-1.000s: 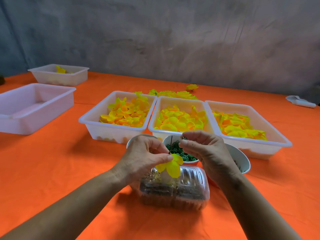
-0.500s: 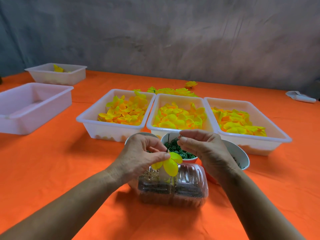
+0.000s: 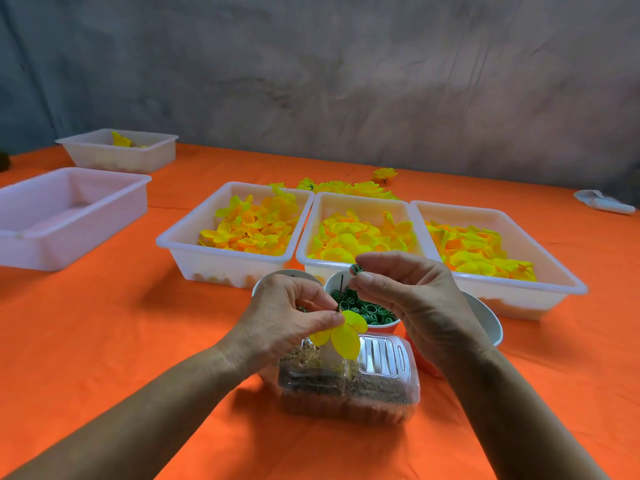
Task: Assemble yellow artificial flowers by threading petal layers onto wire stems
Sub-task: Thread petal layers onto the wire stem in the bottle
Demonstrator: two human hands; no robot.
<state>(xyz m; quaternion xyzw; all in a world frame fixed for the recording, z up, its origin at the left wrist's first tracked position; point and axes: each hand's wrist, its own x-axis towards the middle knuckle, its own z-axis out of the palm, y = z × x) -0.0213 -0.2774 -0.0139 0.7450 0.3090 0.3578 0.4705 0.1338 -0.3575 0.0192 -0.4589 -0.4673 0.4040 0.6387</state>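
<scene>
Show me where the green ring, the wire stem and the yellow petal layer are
green ring (image 3: pixel 356 269), head view, on the ring between the right fingers
wire stem (image 3: pixel 341 292), head view, mid-stem above the petals
petal layer (image 3: pixel 346 341), head view, on the largest hanging petal

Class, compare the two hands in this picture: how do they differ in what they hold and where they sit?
The left hand pinches the yellow petal layer on the wire stem; the right hand pinches a small green ring. The left hand sits lower, the right hand higher. Both hover over the clear plastic box.
</scene>
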